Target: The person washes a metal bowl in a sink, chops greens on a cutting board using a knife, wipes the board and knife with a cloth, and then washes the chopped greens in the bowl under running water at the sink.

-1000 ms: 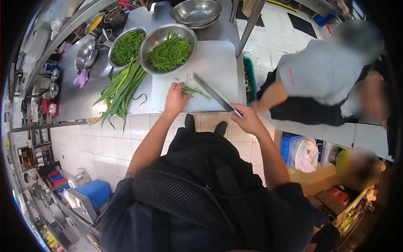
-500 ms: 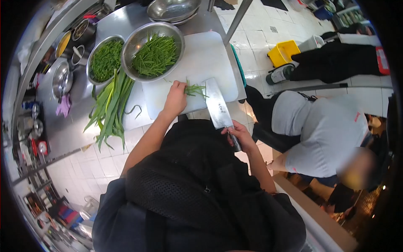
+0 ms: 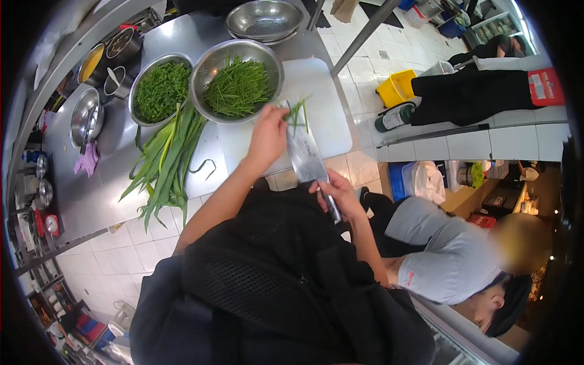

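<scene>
My left hand (image 3: 269, 134) is above the white cutting board (image 3: 331, 125), fingers pinched around a few cut green stalks (image 3: 297, 117). These stalks stick out to the right, just above the cleaver's blade. With my right hand (image 3: 342, 193) I grip the dark handle of the cleaver (image 3: 308, 155), whose broad blade points away from me, over the board's near part. Beyond my left hand, a perforated metal colander (image 3: 277, 68) holds a heap of cut green stalks (image 3: 237, 90).
Left of the colander stands a metal bowl of chopped greens (image 3: 162, 90). Long green leaves (image 3: 172, 161) hang over the table's near edge. Stacked metal bowls (image 3: 264, 21) sit at the back, pots (image 3: 125, 45) at the left. A person in grey (image 3: 450, 252) is close on my right.
My left hand has risen off the board with the green stalks and tilted them upward. The cleaver has come closer to that hand. The person in grey has shifted, and the view has turned slightly.
</scene>
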Available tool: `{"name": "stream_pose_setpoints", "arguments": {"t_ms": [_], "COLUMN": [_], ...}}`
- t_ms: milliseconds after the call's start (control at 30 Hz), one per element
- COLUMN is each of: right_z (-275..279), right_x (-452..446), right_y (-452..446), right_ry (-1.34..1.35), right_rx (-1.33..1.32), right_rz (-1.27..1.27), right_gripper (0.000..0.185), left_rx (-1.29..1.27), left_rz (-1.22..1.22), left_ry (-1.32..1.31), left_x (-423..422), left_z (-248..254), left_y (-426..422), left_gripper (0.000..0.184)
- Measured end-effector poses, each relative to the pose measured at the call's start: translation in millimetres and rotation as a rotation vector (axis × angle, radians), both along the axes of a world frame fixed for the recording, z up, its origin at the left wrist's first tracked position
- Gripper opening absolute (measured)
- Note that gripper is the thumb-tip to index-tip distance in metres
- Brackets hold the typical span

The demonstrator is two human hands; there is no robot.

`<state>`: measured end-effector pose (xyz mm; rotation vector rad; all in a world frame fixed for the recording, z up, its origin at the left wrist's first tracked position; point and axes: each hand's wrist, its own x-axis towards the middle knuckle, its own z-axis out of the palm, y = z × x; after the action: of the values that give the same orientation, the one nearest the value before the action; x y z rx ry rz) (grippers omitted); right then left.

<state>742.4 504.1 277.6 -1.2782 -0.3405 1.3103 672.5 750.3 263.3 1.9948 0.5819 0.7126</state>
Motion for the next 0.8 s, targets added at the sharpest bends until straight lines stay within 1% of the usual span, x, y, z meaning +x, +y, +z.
{"name": "stream_pose_setpoints", "arguments": {"t_ms": [33,100,133,167,200,233,300,333,367,433,467,500,533,567,600,633,700,733,767,800], "right_z": [14.6,39.9,45.2,49.4,53.2,56.1,57.2,57.1,57.0,58.6,62.6,65.2,65.7,63.1,55.0,42.9,0.3,-18.9,-31.0,-40.0], "right_x": [2.7,4.9,7.9,10.4,11.8,14.0,16.3,17.3,19.3,22.3,25.0,29.3,34.4,41.8,50.2,59.0,80.2,89.4,91.9,92.4], "right_y": [17.0,58.4,77.6,96.7,109.6,117.4,125.6,125.2,122.9,114.9,108.0,100.3,90.9,78.6,63.9,49.7,14.7,-1.0,-18.8,-38.4], "right_ry": [-0.011,-0.155,-0.165,-0.25,-0.336,-0.348,-0.298,-0.299,-0.258,-0.211,-0.172,-0.134,-0.185,-0.18,-0.128,-0.071,-0.03,-0.013,-0.013,-0.024], "right_rx": [0.007,0.059,0.07,0.071,0.076,0.092,0.007,-0.002,0.028,0.044,0.072,0.102,0.093,0.089,0.109,0.128,0.089,0.053,0.048,-0.016], "right_rz": [0.002,0.016,0.018,0.035,0.051,0.056,0.081,0.097,0.109,0.148,0.138,0.121,0.112,0.112,0.053,-0.013,-0.061,-0.091,-0.096,-0.059], "right_gripper": [0.03,0.036,0.036,0.038,0.04,0.04,0.041,0.041,0.042,0.043,0.046,0.05,0.049,0.049,0.047,0.045,0.043,0.041,0.041,0.04], "left_rx": [0.007,0.07,0.08,0.154,0.23,0.244,0.452,0.431,0.413,0.5,0.46,0.448,0.363,0.28,0.416,0.422,0.543,0.482,0.429,0.378], "left_rz": [0.002,0.112,0.114,0.174,0.236,0.244,0.275,0.123,0.143,0.103,0.183,0.194,0.208,0.213,0.283,0.269,0.369,0.365,0.19,0.031], "left_ry": [-0.011,-0.074,-0.085,-0.002,0.079,0.067,0.017,0.092,0.096,0.368,0.375,0.381,0.573,0.763,0.677,0.689,0.307,0.153,0.166,0.173], "left_x": [3.2,2.8,-1.4,-7.9,-11.5,-11.6,-13.6,-12.2,-10.2,-6.6,-3.1,-8.9,-16.8,-24.4,-31.9,-31.7,-30.2,-25.3,-26.3,-26.8], "left_z": [6.6,15.7,11.7,0.9,1.5,0.0,3.8,4.7,8.7,13.4,-4.1,-5.1,-1.8,-1.4,-4.8,-8.8,4.7,14.6,2.4,-15.3], "left_y": [14.6,52.1,68.7,84.6,93.2,94.9,79.6,72.8,64.6,57.1,71.1,83.5,95.9,104.1,102.8,99.9,83.9,65.5,50.0,34.9], "left_gripper": [0.028,0.031,0.031,0.036,0.041,0.041,0.052,0.059,0.059,0.065,0.071,0.071,0.073,0.074,0.069,0.069,0.049,0.028,0.024,0.021]}}
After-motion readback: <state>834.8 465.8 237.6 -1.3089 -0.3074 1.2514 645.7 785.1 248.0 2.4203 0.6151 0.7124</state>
